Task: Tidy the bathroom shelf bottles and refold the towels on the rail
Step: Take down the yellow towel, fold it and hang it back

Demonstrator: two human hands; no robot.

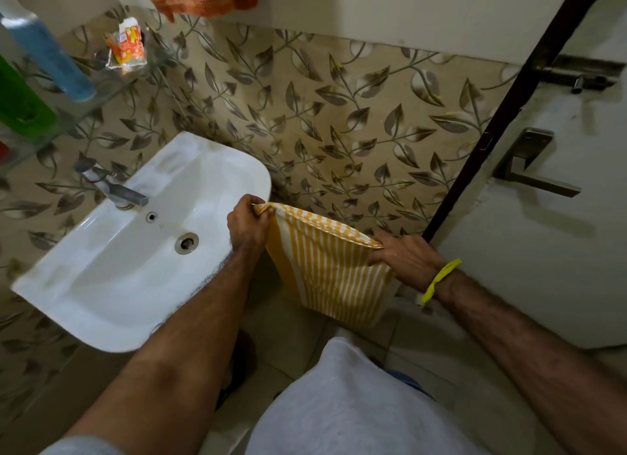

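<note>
Yellow striped towel (327, 271) hangs folded between both hands, right of the sink (142, 251). Left hand (246, 229) pinches its far-left top corner; right hand (405, 259) grips the near-right corner. Top edge runs left-right, equally reachable.

left hand (246, 229): fingers pinched, arm outstretched | right hand (405, 261): fingers pinched, arm outstretched

A folded towel (325, 268) hangs between two hands, just right of the sink (101, 285). Bottles (51, 57) stand on a shelf (112, 84) upper left; a door (543, 217) stands right.
</note>
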